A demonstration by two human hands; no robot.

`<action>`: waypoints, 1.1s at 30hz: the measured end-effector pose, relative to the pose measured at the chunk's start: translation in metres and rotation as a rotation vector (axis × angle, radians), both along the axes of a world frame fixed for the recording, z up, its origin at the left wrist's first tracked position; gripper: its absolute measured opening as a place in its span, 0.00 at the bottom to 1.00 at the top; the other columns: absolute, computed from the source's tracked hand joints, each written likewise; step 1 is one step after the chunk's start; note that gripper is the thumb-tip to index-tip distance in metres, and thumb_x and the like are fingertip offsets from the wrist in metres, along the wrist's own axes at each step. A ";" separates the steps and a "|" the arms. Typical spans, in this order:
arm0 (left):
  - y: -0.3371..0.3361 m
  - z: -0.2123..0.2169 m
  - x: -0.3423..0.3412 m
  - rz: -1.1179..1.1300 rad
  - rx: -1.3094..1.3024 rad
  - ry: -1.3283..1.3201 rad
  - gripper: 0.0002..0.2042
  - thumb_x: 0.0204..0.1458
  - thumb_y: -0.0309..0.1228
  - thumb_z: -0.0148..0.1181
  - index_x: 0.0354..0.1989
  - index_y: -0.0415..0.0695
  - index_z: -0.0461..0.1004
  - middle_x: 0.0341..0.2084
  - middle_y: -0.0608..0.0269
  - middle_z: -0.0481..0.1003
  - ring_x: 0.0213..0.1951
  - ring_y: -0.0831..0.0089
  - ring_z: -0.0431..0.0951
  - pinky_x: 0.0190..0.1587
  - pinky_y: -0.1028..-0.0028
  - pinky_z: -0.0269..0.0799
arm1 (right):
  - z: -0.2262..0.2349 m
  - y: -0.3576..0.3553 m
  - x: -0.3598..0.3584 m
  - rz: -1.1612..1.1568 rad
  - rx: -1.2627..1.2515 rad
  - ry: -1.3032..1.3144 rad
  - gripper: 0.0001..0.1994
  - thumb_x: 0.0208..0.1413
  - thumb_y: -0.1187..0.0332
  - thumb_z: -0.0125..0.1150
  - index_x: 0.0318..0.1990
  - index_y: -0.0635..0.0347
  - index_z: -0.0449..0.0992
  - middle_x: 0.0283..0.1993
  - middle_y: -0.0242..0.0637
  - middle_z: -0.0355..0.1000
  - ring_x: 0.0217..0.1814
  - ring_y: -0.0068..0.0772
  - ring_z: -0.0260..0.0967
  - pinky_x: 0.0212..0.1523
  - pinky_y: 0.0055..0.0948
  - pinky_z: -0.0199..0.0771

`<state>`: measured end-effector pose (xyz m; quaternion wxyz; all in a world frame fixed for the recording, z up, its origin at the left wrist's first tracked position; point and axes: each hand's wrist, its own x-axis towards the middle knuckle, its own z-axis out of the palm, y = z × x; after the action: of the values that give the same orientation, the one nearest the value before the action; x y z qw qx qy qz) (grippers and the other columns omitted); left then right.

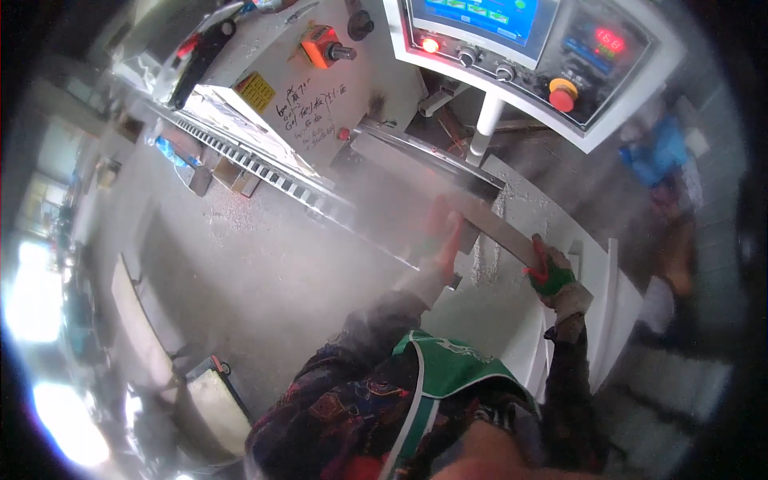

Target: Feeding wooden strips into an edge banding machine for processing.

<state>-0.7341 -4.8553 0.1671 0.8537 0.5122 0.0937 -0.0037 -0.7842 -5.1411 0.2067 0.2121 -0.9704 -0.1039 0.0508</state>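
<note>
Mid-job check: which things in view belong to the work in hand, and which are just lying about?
Part of the job, apparently:
long flat strip, left hand and right hand on it
metal machine bed
control panel

Lying about, it seems:
small brown box
blue bundle

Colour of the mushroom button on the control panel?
The mushroom button is red, on a yellow-orange collar; shows best in the head view.
</note>
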 end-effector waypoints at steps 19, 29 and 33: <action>-0.025 -0.016 0.044 0.108 0.035 -0.056 0.29 0.64 0.37 0.65 0.71 0.44 0.63 0.49 0.71 0.69 0.51 0.80 0.70 0.54 0.78 0.68 | -0.025 -0.056 0.022 -0.085 0.016 -0.342 0.21 0.58 0.66 0.67 0.60 0.48 0.77 0.62 0.40 0.74 0.61 0.50 0.72 0.59 0.47 0.75; -0.003 -0.003 0.049 -0.098 -0.061 0.110 0.38 0.64 0.32 0.61 0.79 0.47 0.46 0.77 0.60 0.48 0.76 0.65 0.52 0.75 0.65 0.54 | -0.007 -0.036 0.026 -0.100 -0.069 -0.194 0.25 0.56 0.62 0.68 0.62 0.45 0.75 0.67 0.38 0.70 0.66 0.50 0.67 0.67 0.48 0.67; 0.002 -0.011 0.048 -0.125 -0.037 0.033 0.39 0.65 0.34 0.61 0.79 0.48 0.45 0.77 0.60 0.47 0.75 0.66 0.52 0.75 0.67 0.54 | -0.020 -0.045 0.029 -0.063 -0.037 -0.223 0.26 0.57 0.61 0.68 0.64 0.45 0.73 0.69 0.38 0.67 0.67 0.51 0.66 0.69 0.48 0.66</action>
<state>-0.6864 -4.8530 0.1562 0.8594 0.5013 0.0757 -0.0670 -0.7553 -5.1857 0.1871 0.1829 -0.9765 -0.0954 -0.0622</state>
